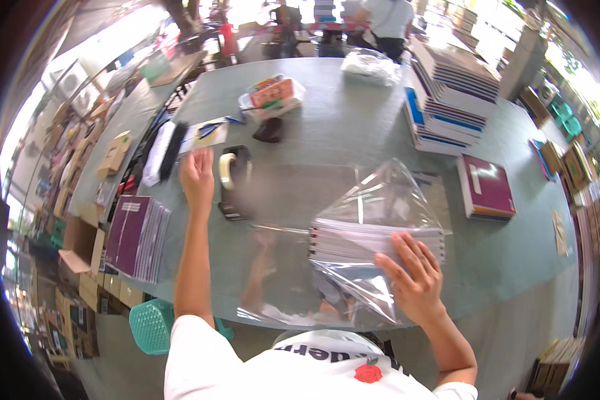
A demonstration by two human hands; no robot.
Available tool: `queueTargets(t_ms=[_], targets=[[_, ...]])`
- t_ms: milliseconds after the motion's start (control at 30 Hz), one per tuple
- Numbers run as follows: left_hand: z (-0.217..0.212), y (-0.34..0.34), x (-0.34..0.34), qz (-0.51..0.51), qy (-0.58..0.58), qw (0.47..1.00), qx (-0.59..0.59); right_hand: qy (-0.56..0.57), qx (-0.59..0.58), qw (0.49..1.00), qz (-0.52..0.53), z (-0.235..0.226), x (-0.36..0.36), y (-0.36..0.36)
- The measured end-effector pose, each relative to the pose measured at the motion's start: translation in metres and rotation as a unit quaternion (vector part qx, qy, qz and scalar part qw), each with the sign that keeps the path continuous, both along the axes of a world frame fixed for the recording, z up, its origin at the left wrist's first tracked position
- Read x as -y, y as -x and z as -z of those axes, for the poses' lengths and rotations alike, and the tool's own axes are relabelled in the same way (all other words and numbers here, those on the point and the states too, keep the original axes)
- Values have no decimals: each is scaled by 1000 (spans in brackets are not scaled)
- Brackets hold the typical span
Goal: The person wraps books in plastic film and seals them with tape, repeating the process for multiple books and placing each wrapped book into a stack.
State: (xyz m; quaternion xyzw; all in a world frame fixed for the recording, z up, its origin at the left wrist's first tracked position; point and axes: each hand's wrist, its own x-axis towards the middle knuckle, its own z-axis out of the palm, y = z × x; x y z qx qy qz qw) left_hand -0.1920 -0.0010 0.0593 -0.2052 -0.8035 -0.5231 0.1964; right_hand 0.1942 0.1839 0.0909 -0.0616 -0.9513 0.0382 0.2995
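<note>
My right hand [417, 277] lies flat with fingers spread on a stack of spiral-bound notebooks [353, 241], at its right end. Clear plastic film [280, 293] is spread under the stack, and a folded flap of it rises behind. Farther left, my left hand [197, 177] is raised beside a black tape dispenser [235, 207] with a pale roll, apart from it. Its fingers are bent and pressed together; whether a bit of tape is between them I cannot make out. A blurred patch hides the table just right of the dispenser.
Purple notebooks stand in a stack [132, 237] at the left edge, with another purple-covered pile [487, 187] at the right. Behind that rises a tall book stack [450, 100]. A small basket [273, 100], a dark lump [269, 130] and crumpled plastic [371, 68] lie farther back.
</note>
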Motion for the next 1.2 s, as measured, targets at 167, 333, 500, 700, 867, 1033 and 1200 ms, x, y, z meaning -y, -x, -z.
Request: queueTargets(t_ms=[167, 333, 500, 700, 867, 1033, 1200], targets=[[126, 43, 66, -41, 36, 892, 448, 1, 11, 1000, 11, -3, 4, 3], [105, 22, 39, 15, 7, 969, 248, 9, 8, 1000, 17, 2, 4, 4], [125, -28, 74, 101, -232, 837, 486, 7, -4, 999, 36, 4, 4, -2], [32, 6, 71, 80, 483, 867, 95, 20, 9, 1000, -7, -1, 1, 5], [-96, -142, -58, 540, 219, 781, 227, 27, -9, 1000, 1, 4, -5, 1], [-82, -200, -111, 480, 339, 805, -83, 65, -22, 997, -22, 3, -3, 0], [-110, -188, -90, 371, 476, 788, -121, 157, -59, 979, -113, -21, -23, -13]])
